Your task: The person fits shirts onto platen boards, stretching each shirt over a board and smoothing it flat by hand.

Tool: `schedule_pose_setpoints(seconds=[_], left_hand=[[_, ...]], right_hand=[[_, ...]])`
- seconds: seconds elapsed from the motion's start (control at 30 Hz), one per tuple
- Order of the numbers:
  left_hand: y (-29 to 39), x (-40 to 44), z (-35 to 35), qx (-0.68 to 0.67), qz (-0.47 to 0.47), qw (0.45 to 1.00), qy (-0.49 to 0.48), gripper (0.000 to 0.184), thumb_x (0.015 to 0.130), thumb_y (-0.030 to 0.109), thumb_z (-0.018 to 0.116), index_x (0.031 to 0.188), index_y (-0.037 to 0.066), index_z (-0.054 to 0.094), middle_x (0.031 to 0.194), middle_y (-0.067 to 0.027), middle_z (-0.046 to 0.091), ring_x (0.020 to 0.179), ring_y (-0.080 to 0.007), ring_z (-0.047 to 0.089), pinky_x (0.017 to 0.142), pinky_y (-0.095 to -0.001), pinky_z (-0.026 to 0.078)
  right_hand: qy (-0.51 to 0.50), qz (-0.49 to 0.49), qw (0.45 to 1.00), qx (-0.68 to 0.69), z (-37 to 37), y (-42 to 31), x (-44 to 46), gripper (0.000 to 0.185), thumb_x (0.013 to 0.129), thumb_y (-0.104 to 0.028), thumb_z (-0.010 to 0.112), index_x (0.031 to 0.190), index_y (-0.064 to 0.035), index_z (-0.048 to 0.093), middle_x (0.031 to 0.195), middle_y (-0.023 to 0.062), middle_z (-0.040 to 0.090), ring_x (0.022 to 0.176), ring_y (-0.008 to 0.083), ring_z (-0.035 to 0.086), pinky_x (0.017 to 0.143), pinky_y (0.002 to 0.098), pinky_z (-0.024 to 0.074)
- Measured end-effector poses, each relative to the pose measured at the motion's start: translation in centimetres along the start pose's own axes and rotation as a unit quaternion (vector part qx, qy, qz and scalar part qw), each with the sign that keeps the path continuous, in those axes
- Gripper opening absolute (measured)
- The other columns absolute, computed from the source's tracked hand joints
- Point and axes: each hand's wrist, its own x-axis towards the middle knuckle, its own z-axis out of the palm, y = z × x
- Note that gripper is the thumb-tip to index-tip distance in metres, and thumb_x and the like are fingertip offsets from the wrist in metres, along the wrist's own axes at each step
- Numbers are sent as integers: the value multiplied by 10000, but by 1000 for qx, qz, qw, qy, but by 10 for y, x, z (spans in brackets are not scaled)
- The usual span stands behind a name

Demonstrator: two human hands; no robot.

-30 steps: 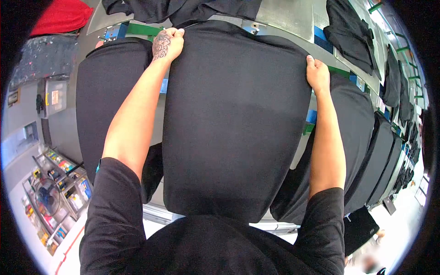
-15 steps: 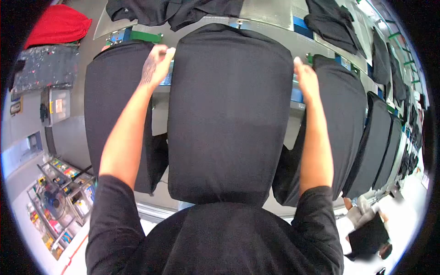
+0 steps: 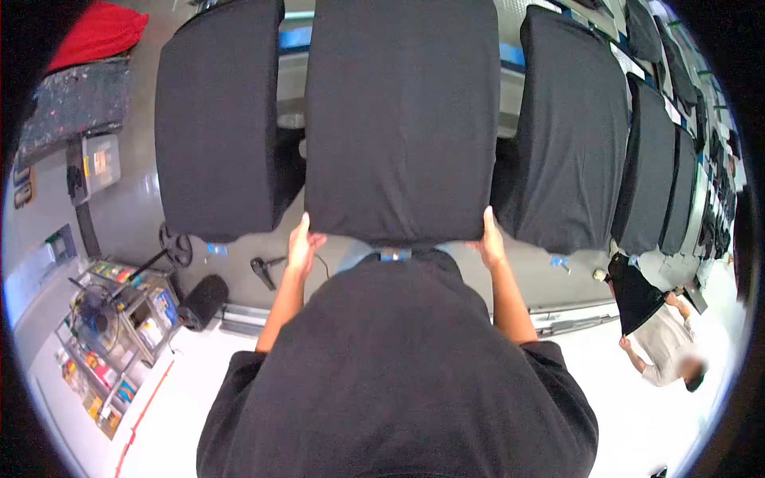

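A black T-shirt (image 3: 401,119) is stretched over a flat board straight in front of me, its lower edge close to my body. At that edge's left corner is my left hand (image 3: 301,248), thumb along the side and fingers curled at the cloth. My right hand (image 3: 491,245) grips the opposite corner in the same way. Some of the fingertips are hidden beneath the fabric. Similar boards covered in black cloth flank it, one on the left (image 3: 217,127) and one on the right (image 3: 572,135).
More black-covered boards (image 3: 649,167) run off to the right, where another person (image 3: 661,334) holds a black garment (image 3: 635,293). A red cloth (image 3: 100,32) lies at the far left, above a shelf cart (image 3: 143,311) and a fan (image 3: 96,311). A dark cylinder (image 3: 204,303) stands on the floor.
Both hands have come from the far end of the board back to its near corners and now hold the cloth there. The view has tilted down toward my body.
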Motion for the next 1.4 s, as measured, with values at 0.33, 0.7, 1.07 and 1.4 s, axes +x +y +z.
schedule_pose_setpoints(seconds=[0.33, 0.7, 1.07, 1.4], left_hand=[[20, -2, -5, 429, 243, 854, 164, 539, 1010, 497, 476, 900, 8, 676, 769, -159, 676, 743, -292, 639, 756, -437, 496], [21, 1, 13, 260, 183, 939, 127, 472, 968, 486, 628, 1048, 31, 725, 919, -29, 702, 776, -167, 662, 720, -325, 512], [15, 21, 3, 227, 267, 923, 161, 336, 936, 338, 713, 815, 24, 700, 700, -4, 612, 673, -120, 524, 650, -329, 448], [-8, 21, 5, -6, 295, 952, 87, 247, 1008, 260, 640, 888, 44, 642, 830, -11, 622, 718, -107, 536, 706, -288, 491]], right_hand=[[58, -132, 987, 73, -14, 25, 13, 656, 1000, -555, 536, 1278, 38, 559, 1217, 184, 659, 984, 274, 678, 860, 401, 534], [-11, -68, 983, 168, 17, 28, -21, 633, 991, -581, 531, 1191, 17, 590, 1048, 149, 669, 825, 255, 670, 785, 400, 520], [163, -210, 961, 80, 20, 45, -3, 435, 1028, -413, 552, 900, -2, 610, 772, 88, 634, 637, 178, 609, 631, 322, 527], [245, -292, 925, -15, 18, 53, -3, 503, 1035, -415, 528, 786, 16, 593, 720, 28, 593, 690, 141, 525, 673, 337, 440]])
